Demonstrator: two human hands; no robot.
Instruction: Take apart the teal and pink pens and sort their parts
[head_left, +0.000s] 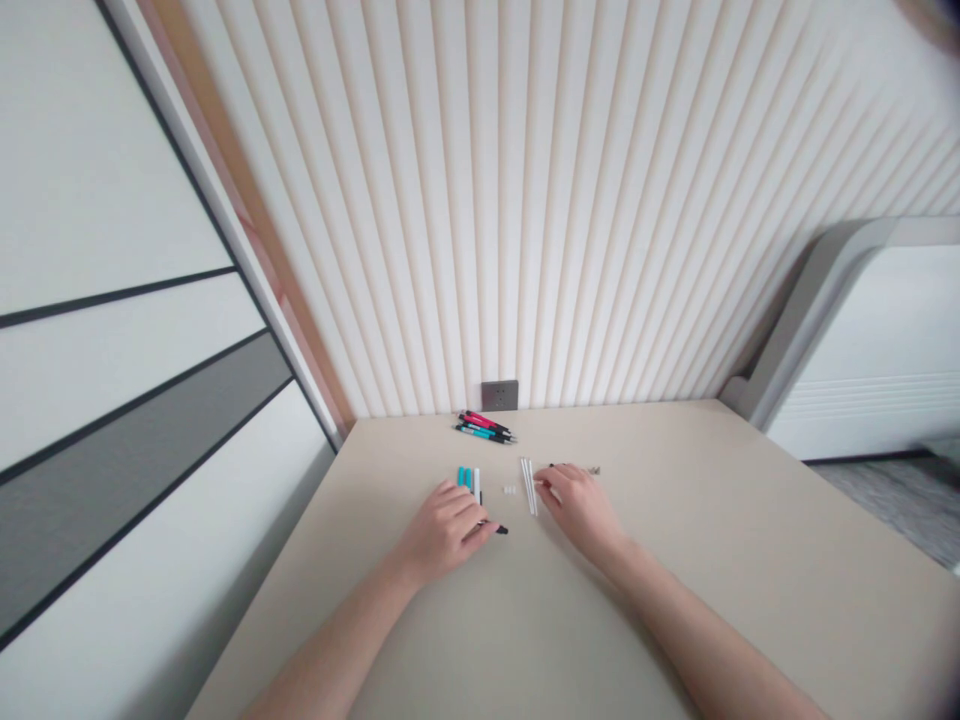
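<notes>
A black pen part sticks out between the thumb and fingers of my left hand, which is closed on it. Just beyond those fingers lie two teal pen barrels and a white one, partly covered by the hand. My right hand is at the right side of some thin white pen refills, fingertips pinched together; whatever they hold is too small to tell. Between the hands are several tiny white pieces. Small brassy bits show behind the right hand.
Several pens, pink, teal and black, lie in a pile at the back of the beige table. A dark wall socket sits above them on the ribbed wall. White cabinet panels rise at left; a pale headboard stands at right.
</notes>
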